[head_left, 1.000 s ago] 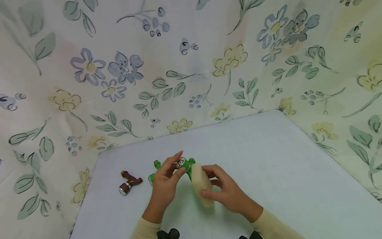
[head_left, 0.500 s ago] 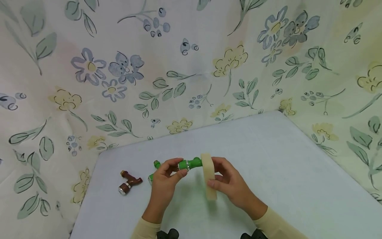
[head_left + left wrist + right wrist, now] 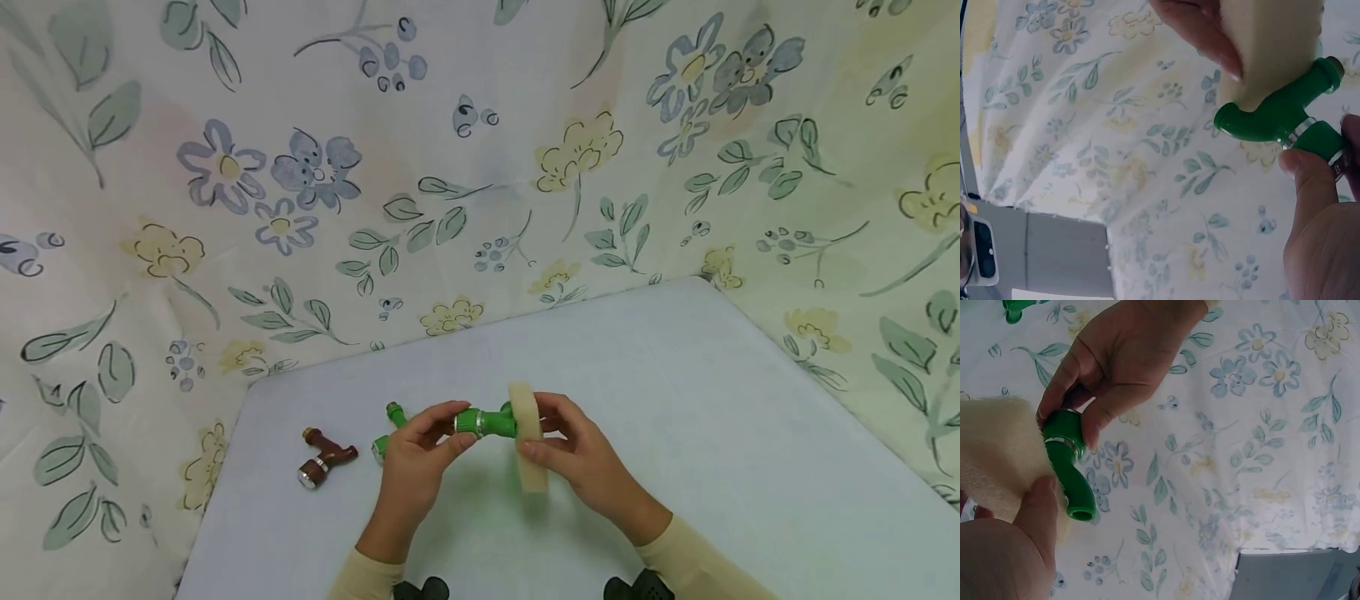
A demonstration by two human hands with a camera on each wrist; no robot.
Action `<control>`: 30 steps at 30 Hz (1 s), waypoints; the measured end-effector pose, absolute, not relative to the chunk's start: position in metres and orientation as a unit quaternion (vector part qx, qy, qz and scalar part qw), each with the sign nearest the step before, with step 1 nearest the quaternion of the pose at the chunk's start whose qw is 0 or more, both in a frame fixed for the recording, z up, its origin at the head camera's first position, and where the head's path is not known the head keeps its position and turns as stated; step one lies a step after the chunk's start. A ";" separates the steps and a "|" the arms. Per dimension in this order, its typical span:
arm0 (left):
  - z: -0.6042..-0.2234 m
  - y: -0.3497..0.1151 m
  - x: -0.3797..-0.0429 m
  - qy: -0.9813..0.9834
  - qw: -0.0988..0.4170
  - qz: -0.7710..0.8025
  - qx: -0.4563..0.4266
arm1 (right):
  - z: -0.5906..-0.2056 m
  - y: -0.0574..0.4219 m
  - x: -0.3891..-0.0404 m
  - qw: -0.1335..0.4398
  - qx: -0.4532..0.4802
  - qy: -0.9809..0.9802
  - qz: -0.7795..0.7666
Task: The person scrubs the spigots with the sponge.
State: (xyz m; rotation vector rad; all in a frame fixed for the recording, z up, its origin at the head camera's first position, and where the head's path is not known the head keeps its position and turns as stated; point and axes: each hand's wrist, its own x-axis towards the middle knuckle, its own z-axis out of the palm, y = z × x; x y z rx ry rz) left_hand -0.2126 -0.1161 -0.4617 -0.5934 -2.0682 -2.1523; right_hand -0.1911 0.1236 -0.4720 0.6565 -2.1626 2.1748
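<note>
A green tap [image 3: 495,423] with silver rings is held by its knob end between the thumb and fingers of my left hand [image 3: 422,446]. In the left wrist view the tap [image 3: 1279,112] shows its curved spout and threaded inlet. My right hand [image 3: 581,458] grips a pale cream sponge [image 3: 529,442], thumb on the near face and fingers behind. The sponge stands on edge against the tap's far side from the knob. In the right wrist view the sponge [image 3: 1004,450] lies along the tap body, with the spout [image 3: 1081,509] pointing down past it.
A second green tap [image 3: 395,415] lies on the white table [image 3: 712,433], partly hidden behind my left hand. Farther left lies a brown tap [image 3: 326,458] with a silver-capped knob. Flowered cloth [image 3: 480,208] hangs behind the table. Dark objects [image 3: 637,586] show at the bottom edge.
The tap has turned in my left hand from facing me to lying sideways, knob to the left. The sponge has shifted right and become more upright. The taps on the table have not moved.
</note>
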 end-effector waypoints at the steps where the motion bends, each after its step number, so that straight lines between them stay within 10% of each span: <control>1: -0.462 -0.116 -0.213 -0.676 0.049 -0.708 -0.202 | -0.473 0.124 -0.191 0.009 0.203 -0.700 0.685; 30: -0.454 -0.110 -0.209 -0.677 0.067 -0.695 -0.233 | -0.485 0.121 -0.192 0.015 0.153 -0.730 0.666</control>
